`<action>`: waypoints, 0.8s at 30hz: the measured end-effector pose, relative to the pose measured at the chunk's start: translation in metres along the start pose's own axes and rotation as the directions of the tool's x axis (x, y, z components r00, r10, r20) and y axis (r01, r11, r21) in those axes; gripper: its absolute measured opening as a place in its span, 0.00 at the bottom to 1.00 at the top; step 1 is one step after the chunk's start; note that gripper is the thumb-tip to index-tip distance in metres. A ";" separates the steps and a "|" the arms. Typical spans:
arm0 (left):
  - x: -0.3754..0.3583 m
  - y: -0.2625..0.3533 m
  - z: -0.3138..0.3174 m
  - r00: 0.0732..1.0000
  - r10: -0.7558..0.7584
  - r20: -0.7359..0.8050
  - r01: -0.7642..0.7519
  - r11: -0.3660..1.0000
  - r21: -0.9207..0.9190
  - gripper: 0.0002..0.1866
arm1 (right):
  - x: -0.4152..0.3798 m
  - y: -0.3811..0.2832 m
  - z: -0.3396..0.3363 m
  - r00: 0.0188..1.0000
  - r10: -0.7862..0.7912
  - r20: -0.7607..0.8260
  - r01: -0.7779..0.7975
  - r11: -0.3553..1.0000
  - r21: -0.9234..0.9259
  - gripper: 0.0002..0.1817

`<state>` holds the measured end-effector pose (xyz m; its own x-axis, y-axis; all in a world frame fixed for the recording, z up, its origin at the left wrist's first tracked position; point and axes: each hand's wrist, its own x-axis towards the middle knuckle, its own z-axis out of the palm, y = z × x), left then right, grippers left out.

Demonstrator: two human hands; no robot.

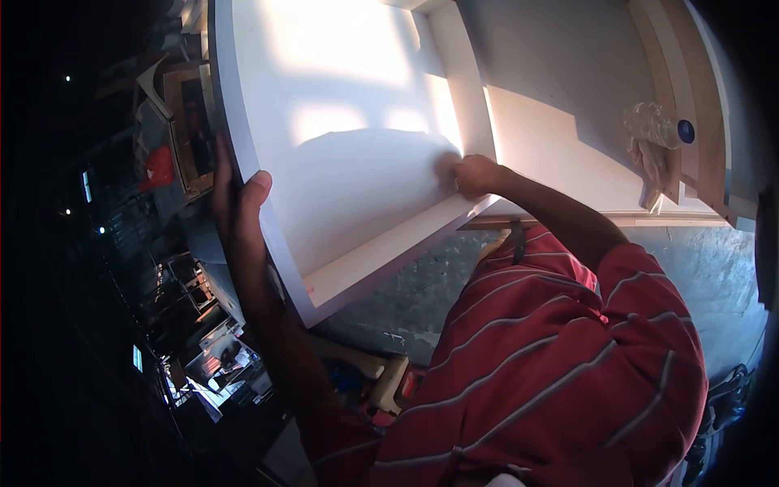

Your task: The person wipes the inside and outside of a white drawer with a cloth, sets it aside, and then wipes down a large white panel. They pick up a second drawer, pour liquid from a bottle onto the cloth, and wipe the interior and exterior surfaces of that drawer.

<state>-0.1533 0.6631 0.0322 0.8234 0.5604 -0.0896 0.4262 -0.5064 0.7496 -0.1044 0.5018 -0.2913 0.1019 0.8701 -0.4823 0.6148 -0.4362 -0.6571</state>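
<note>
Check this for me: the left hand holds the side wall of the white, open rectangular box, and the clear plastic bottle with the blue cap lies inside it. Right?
Not quite: the clear plastic bottle with the blue cap lies outside the white, open rectangular box, off to its right, as the head view shows. The left hand does hold the box's side wall.

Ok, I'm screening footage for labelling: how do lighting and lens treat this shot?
Head view: sunlight burns out the upper part of the white box, while shadow covers its lower part; a soft dark patch beside the right hand could be shadow or blur; the left side is mostly black; outer edges look bowed by the lens.
</note>
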 end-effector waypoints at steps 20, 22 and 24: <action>0.015 -0.009 -0.006 0.984 0.137 0.111 -0.135 0.991 -0.021 0.30 | -0.047 -0.163 -0.091 0.743 -0.549 -0.382 0.634 0.395 0.665 0.14; 0.009 -0.017 -0.007 0.992 0.112 0.060 -0.106 0.989 -0.099 0.29 | -0.057 -0.192 -0.085 0.563 -0.478 -0.674 0.806 0.138 0.575 0.12; 0.009 -0.026 -0.015 0.992 0.096 0.086 -0.087 0.991 -0.101 0.29 | -0.069 -0.192 -0.091 0.567 -0.532 -0.628 0.814 0.247 0.526 0.10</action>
<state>-0.1625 0.6915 0.0214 0.8897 0.4507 -0.0732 0.3127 -0.4846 0.8170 -0.1582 0.5467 -0.0789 0.2218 0.8701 0.4403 -0.1761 0.4798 -0.8595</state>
